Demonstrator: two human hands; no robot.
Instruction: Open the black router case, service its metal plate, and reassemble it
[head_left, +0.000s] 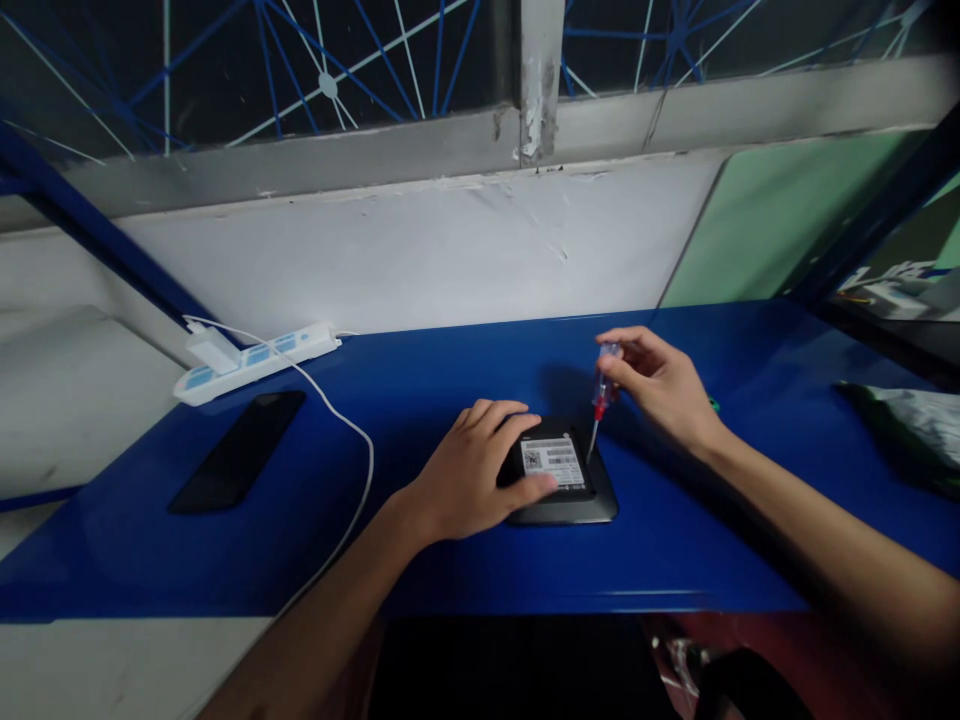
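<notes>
A dark, flat device (568, 508) with a white printed label (555, 462) lies on the blue table. My left hand (480, 465) rests on its left side, thumb on the label's lower edge and fingers spread over the top left. Between the thumb and fingers of my right hand (654, 378) is a screwdriver (602, 388) with a clear handle and red collar. It is held nearly upright, and its tip meets the device to the right of the label. Whether a screw sits under the tip is too small to tell.
A black phone (238, 450) lies at the left of the blue table (465, 580). Behind it is a white power strip (259, 362), with a white cable (367, 445) curving toward the front edge. At the far right sits a silvery bag (919, 425). A small green item (714, 404) shows behind my right wrist.
</notes>
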